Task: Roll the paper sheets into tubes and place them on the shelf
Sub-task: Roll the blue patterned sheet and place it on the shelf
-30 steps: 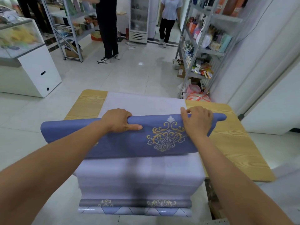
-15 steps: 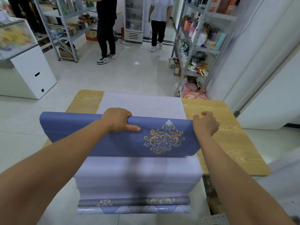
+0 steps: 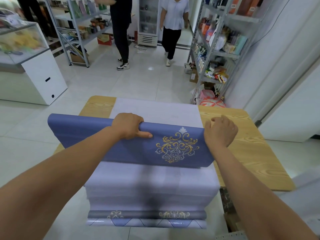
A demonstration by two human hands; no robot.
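Observation:
A blue-purple paper sheet (image 3: 90,135) with a gold ornament is curled over along its top edge and held up above a stack of pale sheets (image 3: 155,184) on the wooden table (image 3: 245,153). My left hand (image 3: 128,125) grips the curled top edge near the middle, thumb on the front. At the sheet's right end, my right hand (image 3: 220,131) has its fingers loosely spread; whether it touches the paper is unclear. A rolled patterned tube (image 3: 147,214) lies at the stack's near end, hanging over the table's edge.
A metal shelf (image 3: 216,52) with goods stands to the right beyond the table, another shelf (image 3: 76,32) at the back left. A white freezer chest (image 3: 34,77) is on the left. Two people (image 3: 121,32) (image 3: 173,28) stand on the tiled floor ahead.
My right hand slid from the top of the curled sheet to its right end and loosened its fingers. The sheet shifted left. The person in white walked closer.

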